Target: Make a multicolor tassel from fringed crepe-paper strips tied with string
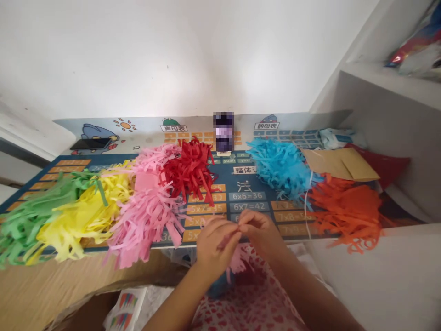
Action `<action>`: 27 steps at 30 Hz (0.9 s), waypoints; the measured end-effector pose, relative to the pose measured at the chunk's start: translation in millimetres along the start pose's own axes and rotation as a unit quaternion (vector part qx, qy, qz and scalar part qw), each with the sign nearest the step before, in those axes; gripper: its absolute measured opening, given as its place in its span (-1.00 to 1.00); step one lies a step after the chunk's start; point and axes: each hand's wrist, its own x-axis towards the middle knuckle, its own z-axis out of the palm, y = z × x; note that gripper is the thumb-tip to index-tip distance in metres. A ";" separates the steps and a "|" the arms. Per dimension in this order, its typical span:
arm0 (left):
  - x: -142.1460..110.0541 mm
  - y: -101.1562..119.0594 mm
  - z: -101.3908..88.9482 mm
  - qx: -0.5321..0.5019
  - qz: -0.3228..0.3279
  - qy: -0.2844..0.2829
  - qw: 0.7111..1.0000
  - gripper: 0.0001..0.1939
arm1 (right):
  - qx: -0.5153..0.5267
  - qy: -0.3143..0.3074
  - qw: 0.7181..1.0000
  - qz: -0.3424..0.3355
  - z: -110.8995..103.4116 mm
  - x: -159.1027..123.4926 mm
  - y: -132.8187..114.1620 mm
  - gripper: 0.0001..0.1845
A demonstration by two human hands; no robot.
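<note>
Beside the edge of the desk [251,181], the left hand [215,246] and right hand [260,232] pinch a pink paper fringe [237,259] in narrow grips, keeping its strips bunched together.

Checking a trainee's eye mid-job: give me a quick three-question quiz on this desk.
1. True or false: pink strips hang below the left hand and the right hand.
2. Multiple choice: which fringe touches the red paper fringe? A pink, B blue, C green.
3. Fill in: the white cord lies just left of the ____ paper fringe.

Key: 1 true; 2 A, the pink paper fringe; 3 orange.
</note>
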 end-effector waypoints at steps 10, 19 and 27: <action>-2.2 -15.6 -2.9 0.015 0.020 0.005 1.000 -0.87 | -0.013 0.014 0.998 -0.067 11.6 7.3 3.9 -0.90; -2.4 -20.9 -4.5 -0.137 -0.170 0.005 0.976 -0.97 | -0.161 -0.077 0.977 -0.119 7.7 18.7 -9.1 -0.96; 4.9 -36.6 -14.2 -0.246 -0.339 -0.007 0.908 -0.76 | -0.799 -0.036 0.591 -0.108 -55.4 138.1 -73.2 -0.76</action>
